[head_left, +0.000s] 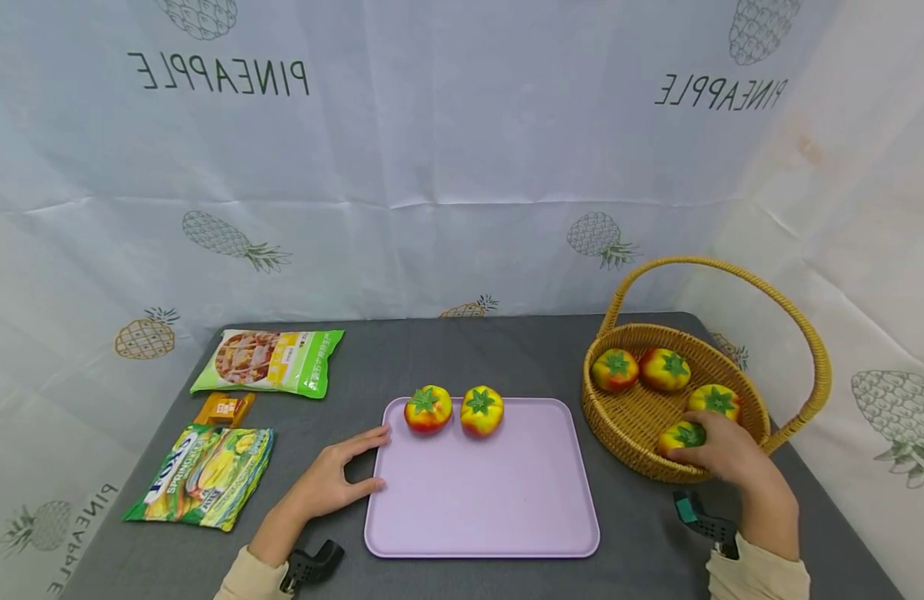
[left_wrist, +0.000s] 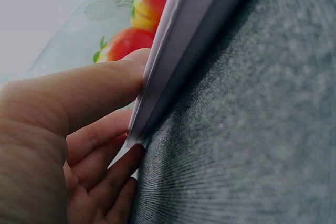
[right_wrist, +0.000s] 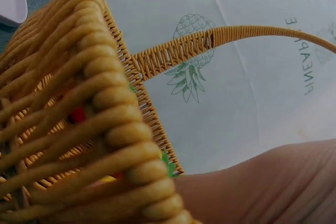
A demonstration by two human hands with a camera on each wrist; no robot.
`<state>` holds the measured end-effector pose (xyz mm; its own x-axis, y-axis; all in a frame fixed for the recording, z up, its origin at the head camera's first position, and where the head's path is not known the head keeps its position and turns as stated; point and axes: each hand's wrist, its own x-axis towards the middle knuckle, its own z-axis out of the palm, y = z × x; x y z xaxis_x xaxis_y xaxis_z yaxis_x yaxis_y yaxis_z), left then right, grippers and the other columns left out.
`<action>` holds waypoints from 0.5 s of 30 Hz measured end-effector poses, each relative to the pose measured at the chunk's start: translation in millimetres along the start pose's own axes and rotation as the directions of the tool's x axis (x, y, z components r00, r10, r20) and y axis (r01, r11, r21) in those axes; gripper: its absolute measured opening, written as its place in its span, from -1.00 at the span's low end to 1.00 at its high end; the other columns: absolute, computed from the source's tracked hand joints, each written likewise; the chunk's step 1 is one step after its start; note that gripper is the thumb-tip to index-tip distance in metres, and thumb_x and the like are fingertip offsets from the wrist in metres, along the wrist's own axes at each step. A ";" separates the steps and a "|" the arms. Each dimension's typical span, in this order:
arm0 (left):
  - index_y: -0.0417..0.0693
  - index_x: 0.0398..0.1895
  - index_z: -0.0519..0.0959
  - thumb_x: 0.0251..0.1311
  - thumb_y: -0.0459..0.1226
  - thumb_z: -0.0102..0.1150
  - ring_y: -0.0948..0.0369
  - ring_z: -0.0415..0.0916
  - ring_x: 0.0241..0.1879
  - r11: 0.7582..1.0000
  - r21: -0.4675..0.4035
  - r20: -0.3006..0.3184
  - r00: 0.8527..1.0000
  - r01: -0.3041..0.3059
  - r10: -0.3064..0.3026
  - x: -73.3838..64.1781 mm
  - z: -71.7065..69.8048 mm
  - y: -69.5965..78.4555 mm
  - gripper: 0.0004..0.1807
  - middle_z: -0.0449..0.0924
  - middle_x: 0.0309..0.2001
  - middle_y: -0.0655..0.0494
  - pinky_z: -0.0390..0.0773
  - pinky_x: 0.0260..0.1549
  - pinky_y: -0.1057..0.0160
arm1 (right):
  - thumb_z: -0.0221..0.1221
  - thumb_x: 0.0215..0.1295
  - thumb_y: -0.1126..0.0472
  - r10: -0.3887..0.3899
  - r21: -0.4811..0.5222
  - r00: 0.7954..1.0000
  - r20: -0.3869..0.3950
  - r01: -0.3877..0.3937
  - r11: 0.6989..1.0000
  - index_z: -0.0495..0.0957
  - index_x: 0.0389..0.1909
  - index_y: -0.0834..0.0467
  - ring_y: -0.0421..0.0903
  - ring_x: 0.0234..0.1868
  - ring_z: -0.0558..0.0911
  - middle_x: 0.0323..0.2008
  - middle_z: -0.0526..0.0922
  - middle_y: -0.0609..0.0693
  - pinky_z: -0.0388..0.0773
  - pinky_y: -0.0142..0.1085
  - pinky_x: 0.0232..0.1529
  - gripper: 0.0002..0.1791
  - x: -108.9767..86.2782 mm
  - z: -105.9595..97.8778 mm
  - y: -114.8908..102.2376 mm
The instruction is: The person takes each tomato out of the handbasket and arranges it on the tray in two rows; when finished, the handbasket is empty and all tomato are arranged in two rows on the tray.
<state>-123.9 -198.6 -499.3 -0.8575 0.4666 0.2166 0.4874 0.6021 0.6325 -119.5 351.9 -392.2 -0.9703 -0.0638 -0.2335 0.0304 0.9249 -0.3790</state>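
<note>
My left hand (head_left: 330, 479) rests at the left edge of a lilac tray (head_left: 484, 500), thumb and index finger spread apart and touching its rim. Two red-and-yellow tomato-like fruits with green star-shaped leaves lie at the tray's back: one on the left (head_left: 427, 411), one beside it (head_left: 481, 412). Inside the wicker basket (head_left: 634, 454), my right hand (head_left: 724, 446) grips the nearest fruit (head_left: 681, 437) between thumb and fingers. Another fruit (head_left: 715, 402) lies just behind that hand, and two more (head_left: 615, 370) sit at the basket's back. In the right wrist view, the basket wall (right_wrist: 105, 93) hides the fingers.
The basket's tall handle (head_left: 814, 358) arches above its right side. Left of the tray lie a green-and-white food packet (head_left: 270, 361), a small orange packet (head_left: 225, 409) and a green-and-yellow bag (head_left: 202, 477). A pineapple-printed curtain (head_left: 447, 150) hangs behind the grey table (head_left: 521, 358).
</note>
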 end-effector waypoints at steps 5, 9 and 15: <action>0.11 0.22 0.49 0.00 -0.02 0.37 0.12 0.37 0.28 1.000 -0.004 0.000 1.000 -0.003 0.003 0.5 -0.2 0.3 -0.36 0.39 0.31 0.22 0.42 0.16 -0.05 | 0.33 0.06 -0.08 0.000 -0.016 1.000 -0.018 0.000 1.000 0.32 0.17 0.51 0.52 0.06 0.36 0.11 0.34 0.58 0.41 0.26 -0.06 -0.13 0.5 1.7 -0.6; 0.11 0.22 0.49 0.01 -0.01 0.37 0.12 0.36 0.28 1.000 0.002 0.001 1.000 -0.004 0.004 0.4 -0.4 0.2 -0.36 0.39 0.31 0.22 0.42 0.16 -0.05 | 0.33 0.07 -0.04 -0.041 -0.011 0.996 -0.075 0.040 0.999 0.35 0.16 0.48 0.49 0.03 0.41 0.08 0.37 0.57 0.44 0.23 -0.10 -0.19 -0.3 2.6 -1.2; 0.12 0.23 0.48 0.01 0.01 0.36 0.12 0.36 0.29 1.000 0.004 0.002 1.000 0.004 -0.004 0.1 -0.3 0.6 -0.36 0.38 0.31 0.24 0.41 0.16 -0.06 | 0.29 0.13 -0.07 -0.074 0.014 0.985 -0.158 0.077 0.997 0.31 0.21 0.43 0.46 0.02 0.39 0.12 0.29 0.55 0.43 0.23 -0.13 -0.20 -1.0 3.6 -3.9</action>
<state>-123.7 -198.4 -498.7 -0.8594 0.4650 0.2125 0.4842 0.6066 0.6305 -117.8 346.9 -393.7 -0.9956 -0.0721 -0.0605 -0.0412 0.9119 -0.4084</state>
